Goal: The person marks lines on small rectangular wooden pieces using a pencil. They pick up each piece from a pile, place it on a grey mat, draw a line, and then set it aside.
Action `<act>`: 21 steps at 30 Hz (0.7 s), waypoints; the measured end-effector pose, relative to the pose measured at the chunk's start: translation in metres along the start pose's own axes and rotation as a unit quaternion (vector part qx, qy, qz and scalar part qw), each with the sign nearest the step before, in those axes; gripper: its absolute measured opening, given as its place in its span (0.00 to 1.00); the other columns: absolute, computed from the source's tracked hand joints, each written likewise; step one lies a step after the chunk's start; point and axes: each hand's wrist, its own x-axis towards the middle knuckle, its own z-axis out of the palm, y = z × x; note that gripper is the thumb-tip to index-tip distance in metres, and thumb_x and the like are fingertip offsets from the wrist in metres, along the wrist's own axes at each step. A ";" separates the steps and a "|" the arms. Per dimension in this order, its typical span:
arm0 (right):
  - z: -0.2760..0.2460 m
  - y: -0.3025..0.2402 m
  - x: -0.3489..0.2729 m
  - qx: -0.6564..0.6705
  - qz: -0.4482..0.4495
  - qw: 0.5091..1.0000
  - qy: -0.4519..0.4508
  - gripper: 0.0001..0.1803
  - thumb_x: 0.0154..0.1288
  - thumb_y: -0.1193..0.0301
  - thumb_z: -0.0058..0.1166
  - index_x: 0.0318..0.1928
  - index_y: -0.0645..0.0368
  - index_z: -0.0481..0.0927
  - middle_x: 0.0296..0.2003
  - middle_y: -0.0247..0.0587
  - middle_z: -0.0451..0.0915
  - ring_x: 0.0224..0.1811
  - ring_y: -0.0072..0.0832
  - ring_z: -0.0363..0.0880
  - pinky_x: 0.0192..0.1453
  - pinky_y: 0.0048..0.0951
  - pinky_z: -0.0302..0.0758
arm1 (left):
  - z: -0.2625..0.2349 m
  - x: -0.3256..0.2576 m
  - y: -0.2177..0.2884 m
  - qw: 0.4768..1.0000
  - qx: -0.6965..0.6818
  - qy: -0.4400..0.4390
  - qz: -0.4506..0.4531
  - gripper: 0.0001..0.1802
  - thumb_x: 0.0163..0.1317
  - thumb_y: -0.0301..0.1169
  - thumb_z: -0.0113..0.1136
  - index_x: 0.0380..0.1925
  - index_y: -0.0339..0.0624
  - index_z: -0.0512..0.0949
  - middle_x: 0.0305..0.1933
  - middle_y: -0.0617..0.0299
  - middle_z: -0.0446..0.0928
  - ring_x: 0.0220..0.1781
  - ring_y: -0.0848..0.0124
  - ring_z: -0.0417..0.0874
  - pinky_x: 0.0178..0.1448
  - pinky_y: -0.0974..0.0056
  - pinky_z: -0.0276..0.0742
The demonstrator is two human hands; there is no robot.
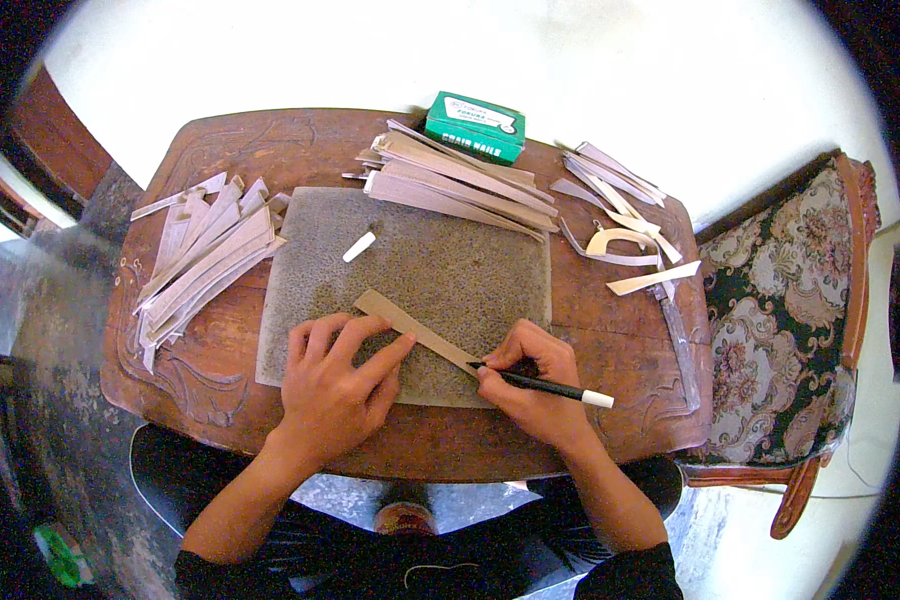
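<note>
My right hand [540, 385] pinches a black marker pen [542, 384] with a white end. Its tip is at the near right end of a narrow brown strip [418, 328], which looks like leather or card. The strip lies slantwise on a dark speckled mat [310, 265]. With fingers spread and stretched out, my left hand [342, 378] rests on the mat, its index fingertip on or against the strip's edge. A small white pen cap [359, 247] lies loose on the mat, beyond the strip.
Piles of similar strips lie on the carved wooden table [610, 345]: a left pile [205, 260], a far middle pile [460, 185] overlapping the mat, and pale offcuts [620, 215] on the right. A green box [475, 127] stands at the back. A floral chair [785, 310] is at right.
</note>
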 end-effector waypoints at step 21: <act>-0.009 0.006 -0.002 0.041 0.008 0.999 0.002 0.12 0.50 0.74 0.68 0.27 0.60 0.74 0.25 0.39 0.77 0.28 0.29 0.77 0.34 0.29 0.73 | -0.001 0.002 0.004 1.000 0.010 -0.016 -0.014 0.18 0.57 0.32 0.65 0.50 0.53 0.84 0.54 0.62 0.79 0.55 0.56 0.75 0.61 0.49 0.67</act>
